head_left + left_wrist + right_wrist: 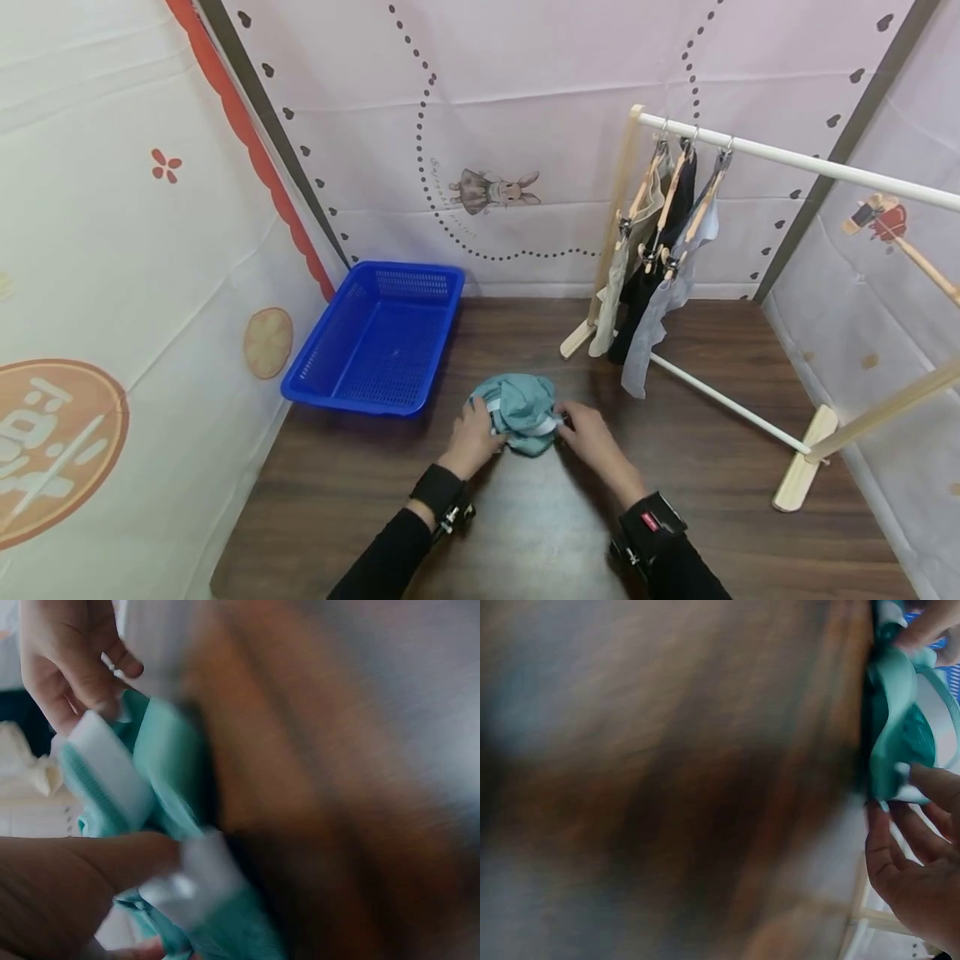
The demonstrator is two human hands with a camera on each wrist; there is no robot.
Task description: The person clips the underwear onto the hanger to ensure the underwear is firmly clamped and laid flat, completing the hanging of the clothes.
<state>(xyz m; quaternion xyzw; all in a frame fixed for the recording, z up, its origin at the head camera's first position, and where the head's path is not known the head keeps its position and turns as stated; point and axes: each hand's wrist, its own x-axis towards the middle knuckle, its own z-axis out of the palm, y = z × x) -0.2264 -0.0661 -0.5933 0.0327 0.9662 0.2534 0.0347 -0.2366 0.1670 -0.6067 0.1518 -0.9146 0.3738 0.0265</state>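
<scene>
A crumpled teal garment (519, 408) with white bands lies on the wooden table between both hands. At its left side, my left hand (472, 437) pinches the cloth; in the left wrist view the thumb lies over a white band (191, 874) and fingers show beneath. My right hand (596, 437) pinches the garment's right edge. Seen from the right wrist, the thumb and fingers of the right hand (919, 877) meet at the teal edge (891, 761), and the waistband-like opening gapes between the two hands. Folds hide the garment's full shape.
Back left stands a blue plastic basket (348, 404). To the right, a clothes rack has a white rail (795, 160), wooden feet (806, 458) and a low white bar (727, 404). Several small garments hang there from clip hangers. Printed fabric walls (525, 67) enclose the table (330, 517).
</scene>
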